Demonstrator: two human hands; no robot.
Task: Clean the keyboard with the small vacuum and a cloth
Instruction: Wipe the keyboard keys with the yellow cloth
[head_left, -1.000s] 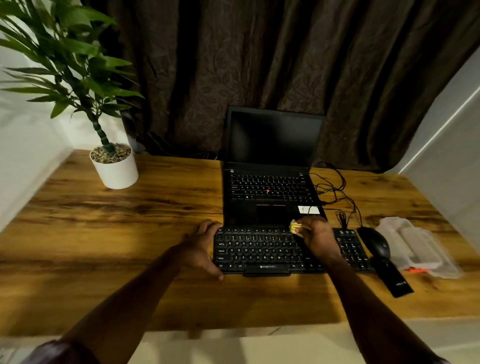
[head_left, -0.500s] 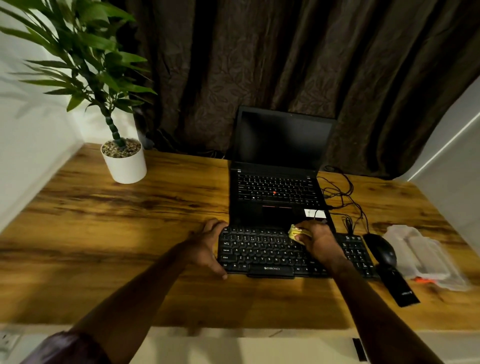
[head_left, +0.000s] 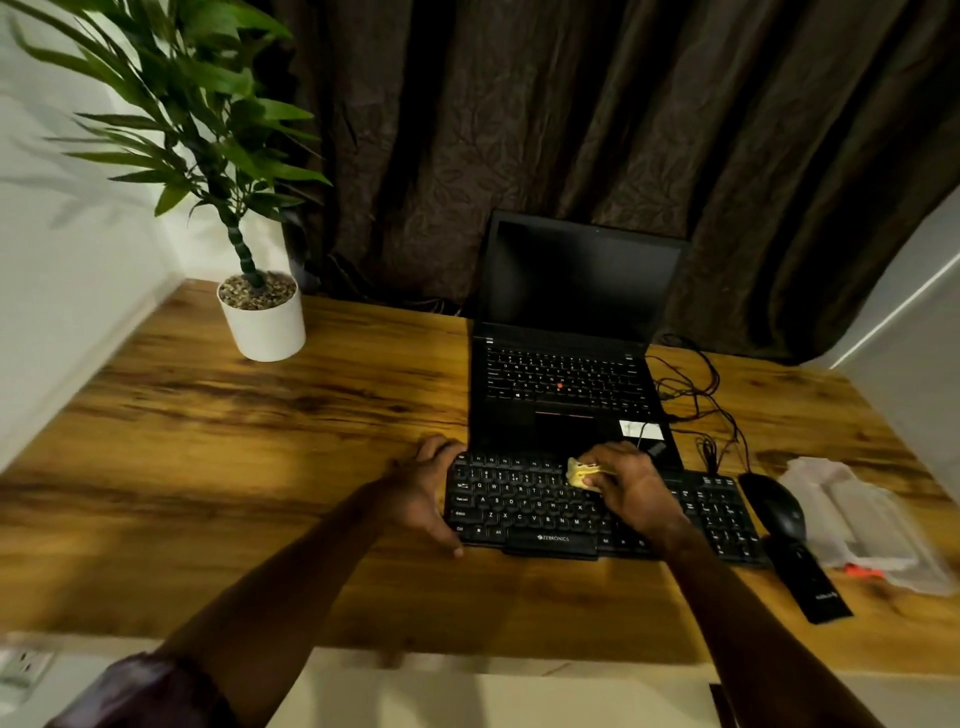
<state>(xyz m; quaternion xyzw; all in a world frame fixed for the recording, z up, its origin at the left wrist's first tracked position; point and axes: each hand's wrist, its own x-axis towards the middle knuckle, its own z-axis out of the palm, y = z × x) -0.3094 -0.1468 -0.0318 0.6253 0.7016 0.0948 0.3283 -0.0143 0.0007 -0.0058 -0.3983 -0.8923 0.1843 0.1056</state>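
Right now your R hand (head_left: 631, 483) pinches the yellow cloth (head_left: 579, 473) against the keyboard (head_left: 524, 512), top rows. Keyboard's on the bench (head_left: 260, 467), just in front of the laptop (head_left: 566, 384). L hand (head_left: 423, 493) grips its left end, fingers curled round.

Dim overall. Warm light pools on your desk (head_left: 249, 447) left of centre; curtain (head_left: 623, 130) goes near black. The plant (head_left: 208, 119) throws a faint shadow on the left wall (head_left: 62, 234). Left margin smeared, leaves soft. You can read the keyboard (head_left: 519, 512) legends. Wide-angle bends the desk's edges.
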